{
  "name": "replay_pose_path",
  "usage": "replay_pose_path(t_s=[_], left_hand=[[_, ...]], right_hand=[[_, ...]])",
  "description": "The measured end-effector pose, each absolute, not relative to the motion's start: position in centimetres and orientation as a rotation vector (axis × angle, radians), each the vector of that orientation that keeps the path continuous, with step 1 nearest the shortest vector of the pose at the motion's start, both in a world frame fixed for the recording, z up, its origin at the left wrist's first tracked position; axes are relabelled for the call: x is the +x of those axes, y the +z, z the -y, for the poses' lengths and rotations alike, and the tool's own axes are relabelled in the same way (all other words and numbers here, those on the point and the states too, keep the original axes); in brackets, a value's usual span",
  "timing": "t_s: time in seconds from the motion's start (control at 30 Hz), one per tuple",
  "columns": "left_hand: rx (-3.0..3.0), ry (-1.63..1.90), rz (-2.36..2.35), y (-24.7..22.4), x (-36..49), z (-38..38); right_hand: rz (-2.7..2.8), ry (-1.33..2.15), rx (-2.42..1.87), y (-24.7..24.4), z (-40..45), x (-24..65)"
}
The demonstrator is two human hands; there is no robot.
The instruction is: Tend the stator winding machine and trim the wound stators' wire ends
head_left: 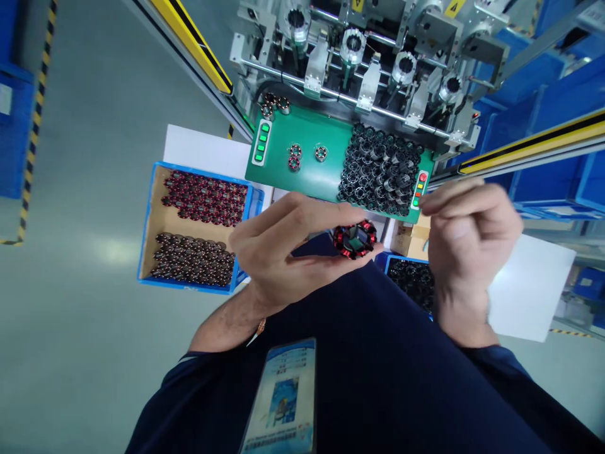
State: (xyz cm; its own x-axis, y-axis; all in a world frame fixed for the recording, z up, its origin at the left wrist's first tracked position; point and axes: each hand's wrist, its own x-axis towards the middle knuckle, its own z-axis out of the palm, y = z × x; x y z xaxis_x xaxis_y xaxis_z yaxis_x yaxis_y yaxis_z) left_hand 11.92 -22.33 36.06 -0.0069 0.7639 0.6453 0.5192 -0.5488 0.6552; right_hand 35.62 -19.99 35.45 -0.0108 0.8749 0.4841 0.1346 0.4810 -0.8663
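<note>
Between the thumb and fingers of my left hand (283, 252) is a black ring-shaped part with red wire windings (355, 239), its open centre facing up. My right hand (470, 233) is raised to the right of it, apart from it, with fingers curled together and blurred; whether it holds anything small is hidden. Beyond my hands lies a green work surface (278, 126) carrying a copper-coloured wound ring (321, 153), a red wound ring (293, 164) and many black ring parts (378, 167) packed on its right side.
A blue-edged box (154, 221) with rows of red and copper-coloured wound parts is at left. Behind the green surface is a metal machine (363, 69) with several round heads. A blue bin of black parts (411, 280) sits below right. A card (283, 397) hangs at my front.
</note>
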Motion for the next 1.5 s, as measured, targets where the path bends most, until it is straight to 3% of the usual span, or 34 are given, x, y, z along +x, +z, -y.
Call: replay_pose_path(t_s=[0.53, 0.83, 1.07, 1.27, 1.33, 1.47, 1.5], left_hand=[[2.036, 1.521, -0.997, 34.2, 12.2, 22.4], [2.173, 1.639, -1.236, 34.2, 11.7, 22.6], [2.338, 1.603, -1.275, 32.5, 11.5, 22.7], [2.284, 1.578, -1.232, 33.5, 11.3, 23.0], [2.296, 1.423, -1.249, 34.2, 10.9, 22.5], [2.423, 0.423, -0.987, 33.6, 9.9, 20.4], [2.352, 0.407, -0.932, 32.9, 9.7, 20.1]], right_hand=[[1.778, 0.779, -0.97, 37.6, 21.5, 34.2], [1.331, 1.374, -1.042, 34.3, 24.2, 30.3], [1.288, 1.325, -1.058, 33.7, 24.3, 29.9], [1.548, 1.259, -1.037, 36.2, 22.1, 31.5], [1.773, 1.137, -1.026, 38.0, 20.5, 32.4], [2.267, 0.817, -0.898, 41.3, 18.3, 34.2], [2.322, 0.816, -0.914, 41.6, 18.2, 34.6]])
